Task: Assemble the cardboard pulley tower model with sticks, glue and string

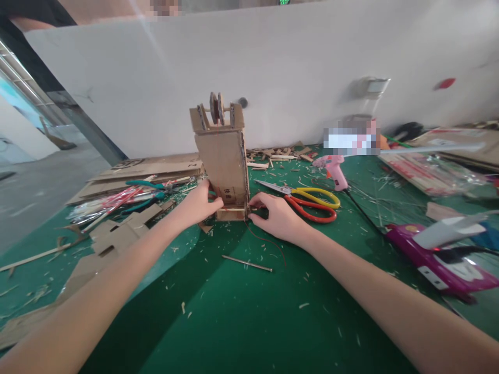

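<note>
A tall cardboard tower [224,161] stands upright on the green table [241,317], with small cardboard wheels on an axle at its top. My left hand [198,203] presses against the tower's lower left side, fingers closed on its base. My right hand [275,214] pinches the lower right corner of the base, fingers curled. A thin red string [268,241] trails from the base across the table beside my right hand. A thin wooden stick [247,263] lies on the table just in front of my hands.
Yellow and red scissors [307,200] lie right of the tower, a pink glue gun [335,169] behind them. A purple tool [440,259] sits at right. Cardboard sheets [144,169], cut pieces [117,236] and green-handled pliers [146,184] lie at left. A white wall backs the table.
</note>
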Demonstrator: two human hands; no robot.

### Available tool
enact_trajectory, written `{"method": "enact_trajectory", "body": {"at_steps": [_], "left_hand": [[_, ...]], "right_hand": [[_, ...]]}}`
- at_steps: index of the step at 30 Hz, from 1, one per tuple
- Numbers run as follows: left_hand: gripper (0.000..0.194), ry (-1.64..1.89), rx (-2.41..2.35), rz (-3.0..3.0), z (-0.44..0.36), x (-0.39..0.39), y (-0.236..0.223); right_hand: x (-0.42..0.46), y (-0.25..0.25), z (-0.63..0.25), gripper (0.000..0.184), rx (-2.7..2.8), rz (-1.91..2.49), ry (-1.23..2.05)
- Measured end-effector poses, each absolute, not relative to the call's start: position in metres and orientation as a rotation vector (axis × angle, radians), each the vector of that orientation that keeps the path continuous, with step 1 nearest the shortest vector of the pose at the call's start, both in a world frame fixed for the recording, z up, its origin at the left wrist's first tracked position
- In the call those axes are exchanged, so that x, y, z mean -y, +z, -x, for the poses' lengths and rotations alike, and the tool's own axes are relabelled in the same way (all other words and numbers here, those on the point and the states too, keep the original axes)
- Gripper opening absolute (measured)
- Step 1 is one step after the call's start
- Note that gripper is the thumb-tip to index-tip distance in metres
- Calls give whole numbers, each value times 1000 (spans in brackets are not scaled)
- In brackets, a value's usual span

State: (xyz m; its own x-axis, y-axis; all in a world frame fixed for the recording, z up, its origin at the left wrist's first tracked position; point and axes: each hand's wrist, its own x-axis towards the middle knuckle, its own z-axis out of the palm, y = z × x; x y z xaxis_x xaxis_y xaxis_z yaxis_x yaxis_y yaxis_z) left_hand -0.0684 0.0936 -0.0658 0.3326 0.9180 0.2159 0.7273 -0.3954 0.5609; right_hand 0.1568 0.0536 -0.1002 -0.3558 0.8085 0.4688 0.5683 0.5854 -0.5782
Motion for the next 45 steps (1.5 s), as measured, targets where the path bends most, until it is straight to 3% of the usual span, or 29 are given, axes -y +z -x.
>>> {"method": "enact_trajectory", "body": {"at_steps": [10,15,21,45], "left_hand": [[42,673,-1462,-2195,72,-98,-70],[44,397,-1408,-2250,83,-96,-50],[52,43,-1277,-2184,110,-100,-34],[33,39,-1257,-2148,125,-106,-24]], "right_hand": [[-55,-105,-165,24,2066,1107,422],[-57,-106,-171,8,2056,1110,386],[-57,-104,-171,7,2058,1080,399],[-54,-99,-167,18,2195,1196,288]]}}
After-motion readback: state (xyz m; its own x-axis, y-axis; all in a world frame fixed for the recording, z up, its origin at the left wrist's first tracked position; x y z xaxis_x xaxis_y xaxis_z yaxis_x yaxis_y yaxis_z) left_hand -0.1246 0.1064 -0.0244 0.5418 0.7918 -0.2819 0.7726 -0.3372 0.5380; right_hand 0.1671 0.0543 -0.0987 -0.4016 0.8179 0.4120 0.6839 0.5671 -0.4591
